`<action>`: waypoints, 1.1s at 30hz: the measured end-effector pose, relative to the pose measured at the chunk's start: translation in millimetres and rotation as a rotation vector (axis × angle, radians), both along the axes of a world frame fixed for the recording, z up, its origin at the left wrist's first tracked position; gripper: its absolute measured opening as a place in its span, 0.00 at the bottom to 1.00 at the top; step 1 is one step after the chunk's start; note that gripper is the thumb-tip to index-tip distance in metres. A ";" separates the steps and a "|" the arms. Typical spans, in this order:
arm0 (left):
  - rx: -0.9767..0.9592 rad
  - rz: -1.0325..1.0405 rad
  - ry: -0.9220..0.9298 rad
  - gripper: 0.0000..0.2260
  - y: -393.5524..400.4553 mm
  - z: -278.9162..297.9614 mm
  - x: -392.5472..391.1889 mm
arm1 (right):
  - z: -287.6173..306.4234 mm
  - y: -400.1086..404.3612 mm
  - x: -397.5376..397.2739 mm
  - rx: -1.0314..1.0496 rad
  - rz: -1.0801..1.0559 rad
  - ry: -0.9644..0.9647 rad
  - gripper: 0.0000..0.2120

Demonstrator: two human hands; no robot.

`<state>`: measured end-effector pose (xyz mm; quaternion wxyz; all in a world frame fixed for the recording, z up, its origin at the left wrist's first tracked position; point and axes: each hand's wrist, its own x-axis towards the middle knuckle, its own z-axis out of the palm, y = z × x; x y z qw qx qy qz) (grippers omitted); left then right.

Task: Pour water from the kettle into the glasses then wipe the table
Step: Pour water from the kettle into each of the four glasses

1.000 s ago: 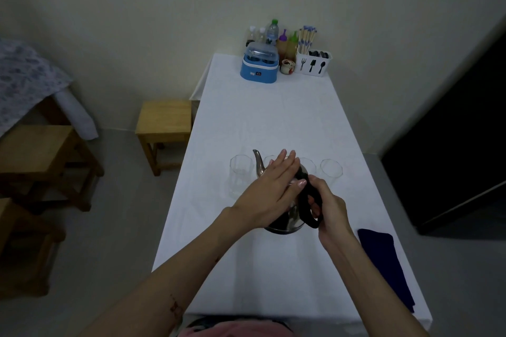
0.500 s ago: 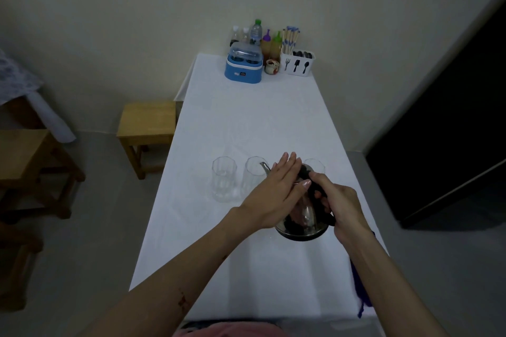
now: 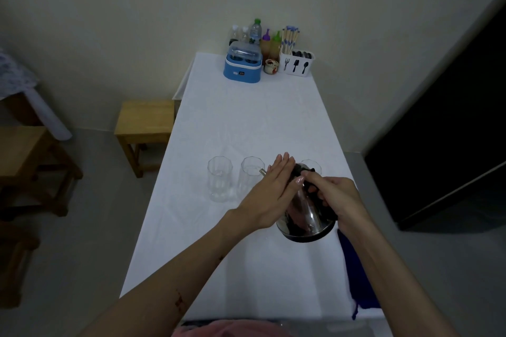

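Three glasses stood in a row across the desk (image 3: 246,123), well apart from its far clutter; the kettle (image 3: 305,219) hung tipped forward-left, its spout (image 3: 262,171) at the middle glass (image 3: 250,178); the right hand (image 3: 332,194) was closed around the handle; the left hand (image 3: 269,194) lay flat and open upon the lid, nearer that glass.
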<state>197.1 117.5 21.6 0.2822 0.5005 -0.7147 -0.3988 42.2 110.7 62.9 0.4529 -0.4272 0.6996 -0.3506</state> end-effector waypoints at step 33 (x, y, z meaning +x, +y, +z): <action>0.002 0.048 0.030 0.28 -6.4 -4.4 4.4 | 7.3 -9.5 5.4 0.015 0.076 0.047 0.14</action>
